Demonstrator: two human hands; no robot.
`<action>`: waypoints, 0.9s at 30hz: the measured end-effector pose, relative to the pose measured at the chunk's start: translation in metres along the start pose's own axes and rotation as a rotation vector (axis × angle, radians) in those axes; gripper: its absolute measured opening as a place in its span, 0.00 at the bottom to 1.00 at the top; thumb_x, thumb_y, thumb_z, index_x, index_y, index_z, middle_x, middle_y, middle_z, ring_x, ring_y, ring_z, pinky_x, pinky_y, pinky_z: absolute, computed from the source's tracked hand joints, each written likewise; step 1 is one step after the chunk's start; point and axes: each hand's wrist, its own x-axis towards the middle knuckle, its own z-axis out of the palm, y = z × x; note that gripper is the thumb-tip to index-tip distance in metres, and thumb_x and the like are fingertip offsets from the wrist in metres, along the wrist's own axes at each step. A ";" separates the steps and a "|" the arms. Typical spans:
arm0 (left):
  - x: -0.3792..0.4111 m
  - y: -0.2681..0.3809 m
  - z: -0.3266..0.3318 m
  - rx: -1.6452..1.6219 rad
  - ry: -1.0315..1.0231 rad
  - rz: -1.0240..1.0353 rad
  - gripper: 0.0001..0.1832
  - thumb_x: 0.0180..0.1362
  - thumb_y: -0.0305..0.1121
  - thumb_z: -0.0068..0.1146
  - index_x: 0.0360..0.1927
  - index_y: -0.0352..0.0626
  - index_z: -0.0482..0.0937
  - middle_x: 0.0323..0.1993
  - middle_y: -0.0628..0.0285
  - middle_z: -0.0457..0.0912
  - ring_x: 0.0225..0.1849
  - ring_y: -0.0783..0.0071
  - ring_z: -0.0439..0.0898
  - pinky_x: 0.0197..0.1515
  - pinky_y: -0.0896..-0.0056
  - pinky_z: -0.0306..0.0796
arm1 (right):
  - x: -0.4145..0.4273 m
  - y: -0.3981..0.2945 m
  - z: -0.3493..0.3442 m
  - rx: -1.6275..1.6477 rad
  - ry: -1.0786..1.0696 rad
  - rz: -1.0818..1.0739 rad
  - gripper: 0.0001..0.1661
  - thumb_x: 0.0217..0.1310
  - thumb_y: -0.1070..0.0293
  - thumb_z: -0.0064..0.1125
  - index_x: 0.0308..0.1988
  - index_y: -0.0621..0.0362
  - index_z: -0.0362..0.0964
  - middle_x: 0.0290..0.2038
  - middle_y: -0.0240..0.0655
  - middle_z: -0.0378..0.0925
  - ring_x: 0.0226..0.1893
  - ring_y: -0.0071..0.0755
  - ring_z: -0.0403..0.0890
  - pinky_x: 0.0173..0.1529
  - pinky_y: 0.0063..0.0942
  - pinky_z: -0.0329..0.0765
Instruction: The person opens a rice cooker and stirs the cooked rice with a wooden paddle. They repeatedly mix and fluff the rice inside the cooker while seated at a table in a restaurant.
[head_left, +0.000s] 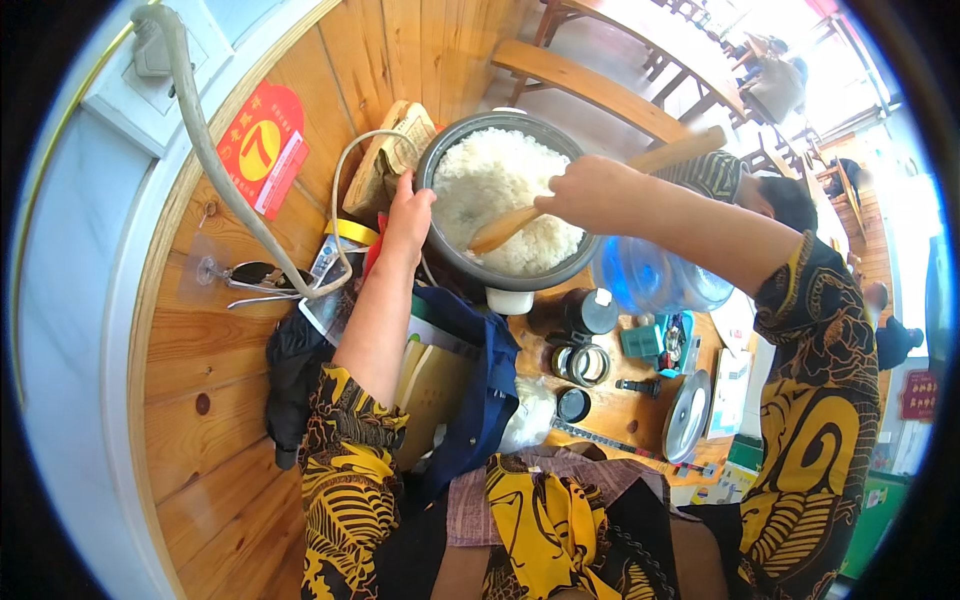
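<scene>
A large rice cooker pot (576, 251) full of cooked white rice (499, 161) stands before me, its rim dark grey. My left hand (409, 217) grips the pot's rim on the left side, thumb up against the edge. In my right hand (589, 196) is a long wooden paddle (499, 229); its blade rests in the rice, slanting down to the left, and its handle sticks out past the hand to the upper right. Below the pot, a round glass lid (687, 417) with a metal rim lies on the wooden table (626, 409).
Near the pot are a large clear blue water bottle (652, 276), a dark jar (592, 311), a teal box (666, 341) and a watch (637, 387). A grey cable (217, 169) hangs at left. A wooden bench (585, 86) and a person (784, 202) are beyond.
</scene>
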 end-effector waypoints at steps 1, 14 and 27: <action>0.001 0.000 -0.003 -0.053 -0.038 -0.009 0.29 0.52 0.30 0.43 0.60 0.32 0.60 0.54 0.52 0.70 0.54 0.65 0.68 0.57 0.72 0.58 | -0.007 -0.001 -0.002 0.018 0.016 0.016 0.11 0.54 0.70 0.52 0.40 0.54 0.73 0.25 0.35 0.76 0.29 0.39 0.81 0.31 0.33 0.76; 0.008 0.007 0.001 -0.228 -0.106 -0.045 0.24 0.63 0.45 0.38 0.51 0.35 0.72 0.51 0.58 0.74 0.53 0.67 0.71 0.58 0.67 0.62 | 0.086 -0.042 0.068 0.056 0.139 0.271 0.06 0.40 0.66 0.58 0.17 0.53 0.78 0.20 0.38 0.79 0.22 0.40 0.80 0.22 0.36 0.74; 0.018 -0.004 -0.017 -0.193 -0.095 -0.237 0.30 0.63 0.52 0.39 0.58 0.37 0.65 0.57 0.59 0.69 0.57 0.65 0.69 0.59 0.68 0.60 | 0.068 -0.047 0.045 0.334 0.230 0.479 0.07 0.44 0.63 0.59 0.26 0.52 0.81 0.25 0.36 0.81 0.29 0.40 0.82 0.29 0.36 0.76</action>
